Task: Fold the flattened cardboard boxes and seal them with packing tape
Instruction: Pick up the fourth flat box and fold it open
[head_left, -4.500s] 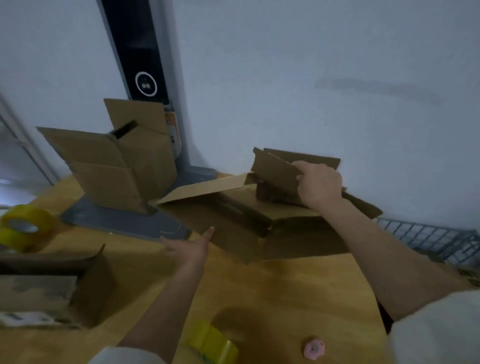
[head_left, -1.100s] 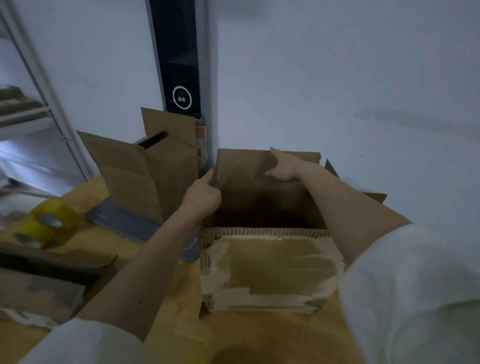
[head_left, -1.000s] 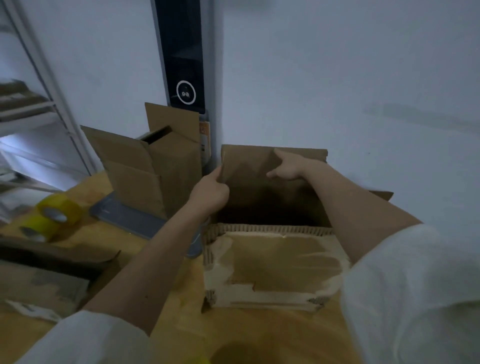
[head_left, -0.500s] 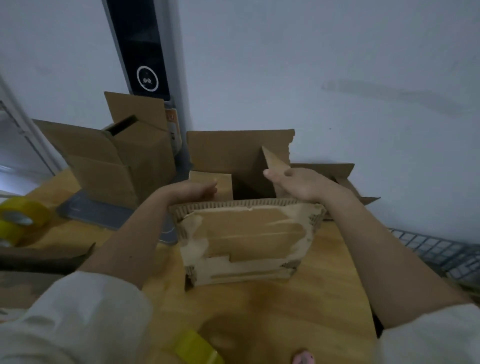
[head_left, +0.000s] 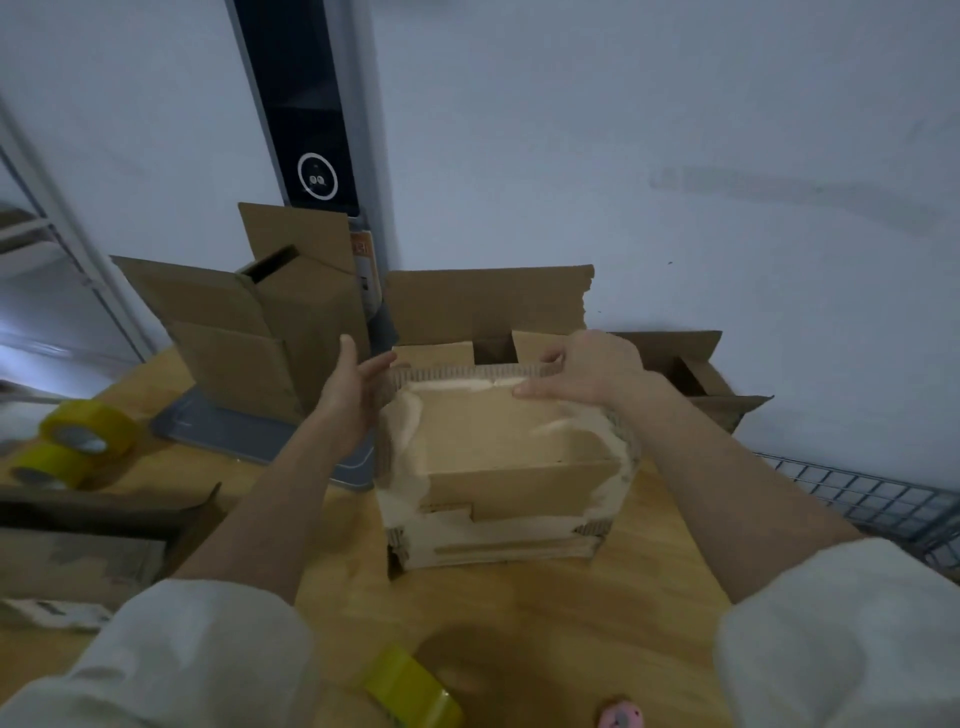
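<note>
My right hand (head_left: 587, 371) grips the far top edge of the cardboard box (head_left: 498, 467), with the thumb on the near face and the other fingers curled over the corrugated edge. My left hand (head_left: 353, 395) is at the left side of the same box with straight, relaxed fingers, and it holds nothing; I cannot tell if the fingertips really touch the cardboard. The box stands in the middle of the wooden table (head_left: 519, 613); its near face is torn and shows pale patches. Behind it the far flap (head_left: 483, 306) stands upright against the wall. To the right, behind my right arm, more cardboard (head_left: 696, 364) lies open. To the left a taller folded box (head_left: 249, 332) stands on a grey base (head_left: 234, 431). At the far left two yellow tape rolls (head_left: 78, 441) lie touching each other. Another yellow tape roll (head_left: 415, 691) is at the near edge, between my sleeves.
</note>
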